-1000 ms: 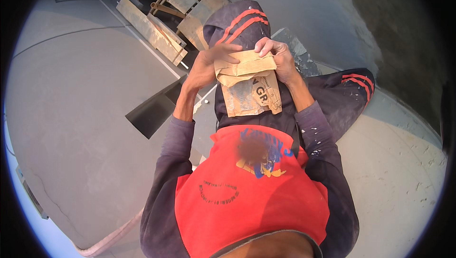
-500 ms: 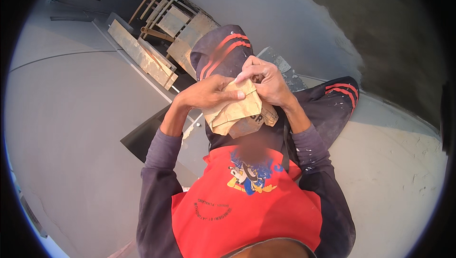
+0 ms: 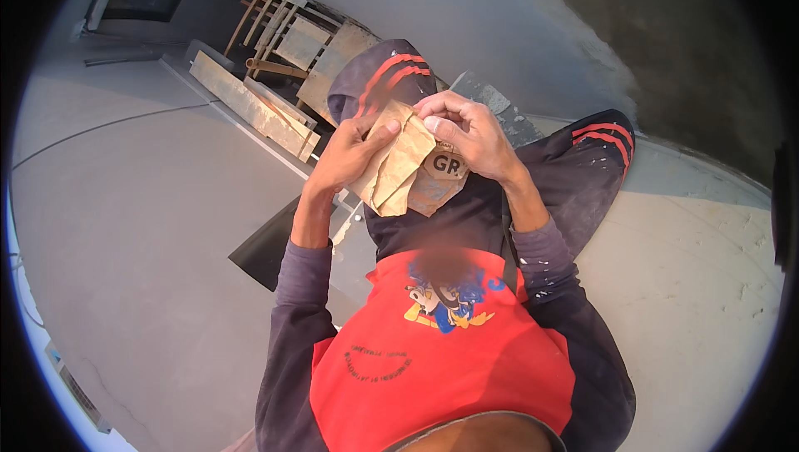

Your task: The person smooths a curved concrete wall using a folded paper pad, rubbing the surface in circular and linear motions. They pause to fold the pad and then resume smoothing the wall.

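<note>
Creased, folded brown paper sheet [image 3: 395, 161] held up over the lap, between both hands. Bare left hand [image 3: 343, 156] grasps its left side — thumb pressed flat on the front, other fingers mostly hidden behind. Bare right hand [image 3: 476, 131] pinches the top right edge, thumb against bent index finger; remaining fingers curled, tips partly hidden.

Writing: large bold dark capitals on the paper's lower right part, partly covered by the fold; smaller print close by, too tiny to make out. Red cloth shirt front [image 3: 449, 369] carries a blue, white and yellow cartoon print [image 3: 445, 302], its top under a blurred patch, plus dark small lettering in an arc [image 3: 377, 369] at lower left — upside down, not clearly legible.

Around: dark trousers with red stripes [image 3: 570, 177], legs bent; pale-spattered grey block [image 3: 503, 111] just beyond the right hand; long weathered wooden board [image 3: 241, 102] farther off, upper left.
</note>
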Demonstrator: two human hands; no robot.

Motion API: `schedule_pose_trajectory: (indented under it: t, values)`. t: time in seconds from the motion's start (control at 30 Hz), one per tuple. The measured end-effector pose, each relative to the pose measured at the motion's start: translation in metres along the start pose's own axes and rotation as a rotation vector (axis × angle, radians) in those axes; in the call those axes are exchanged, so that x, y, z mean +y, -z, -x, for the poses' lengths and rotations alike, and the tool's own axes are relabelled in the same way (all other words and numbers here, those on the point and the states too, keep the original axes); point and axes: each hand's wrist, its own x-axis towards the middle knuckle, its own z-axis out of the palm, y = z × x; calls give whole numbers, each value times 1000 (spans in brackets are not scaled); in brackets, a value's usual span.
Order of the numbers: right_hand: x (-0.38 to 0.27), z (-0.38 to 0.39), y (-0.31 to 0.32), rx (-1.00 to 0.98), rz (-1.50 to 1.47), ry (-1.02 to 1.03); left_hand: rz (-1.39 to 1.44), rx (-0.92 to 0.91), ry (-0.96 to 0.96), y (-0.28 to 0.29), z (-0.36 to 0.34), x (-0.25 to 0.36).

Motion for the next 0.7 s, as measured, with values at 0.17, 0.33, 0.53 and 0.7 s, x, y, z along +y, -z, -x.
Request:
schedule_pose_trajectory:
  t: [0.17, 0.33, 0.53, 0.7]
  values:
    - [2, 1, -15, 187, 253, 44, -136, 66, 14, -7, 1, -3]
    - [-1, -1, -15, 178, 207, 11, -307, 83, -248, -12, -1, 4]
    - [3, 1, -10, 124, 138, -58, -571, -17, -244, -1, -4, 26]
    - [1, 2, -8, 98, 131, -90, -551, -59, -210, 21, -20, 29]
